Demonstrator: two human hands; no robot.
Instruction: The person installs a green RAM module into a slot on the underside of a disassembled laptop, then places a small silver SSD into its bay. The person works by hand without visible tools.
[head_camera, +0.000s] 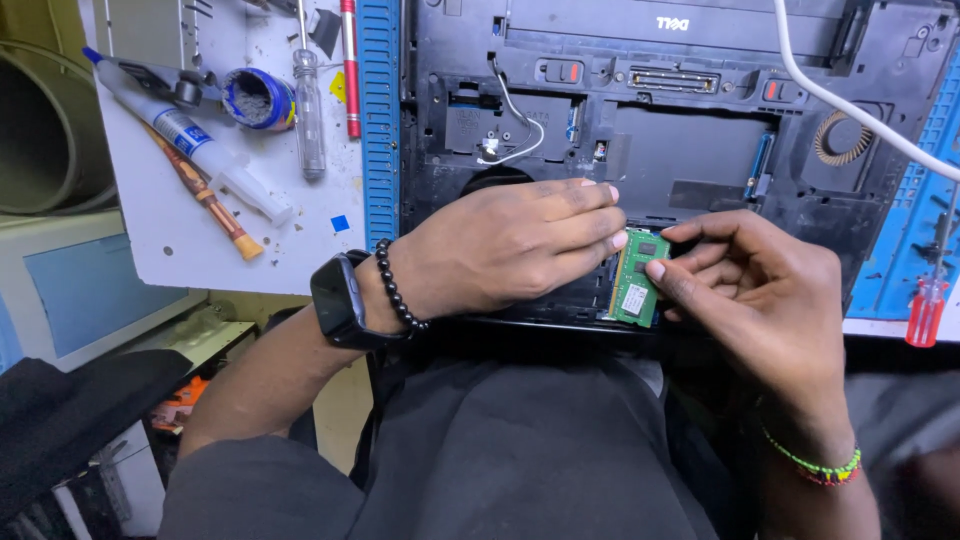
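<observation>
An open black laptop base (640, 120) lies upside down on the bench in front of me, its inner bays exposed. A green memory module (637, 282) stands tilted in a slot near the laptop's front edge. My left hand (510, 245), with a black watch and bead bracelet at the wrist, rests on the laptop with its fingertips against the module's left edge. My right hand (755, 290), with a coloured bead bracelet, pinches the module's right edge between thumb and fingers.
A white board at left holds a glue tube (190, 135), a small brush (215, 205), a clear-handled screwdriver (308, 100), a red pen (350, 70) and a round tin (255, 98). A white cable (850, 105) crosses the laptop's right. A red screwdriver (925, 310) lies on a blue mat.
</observation>
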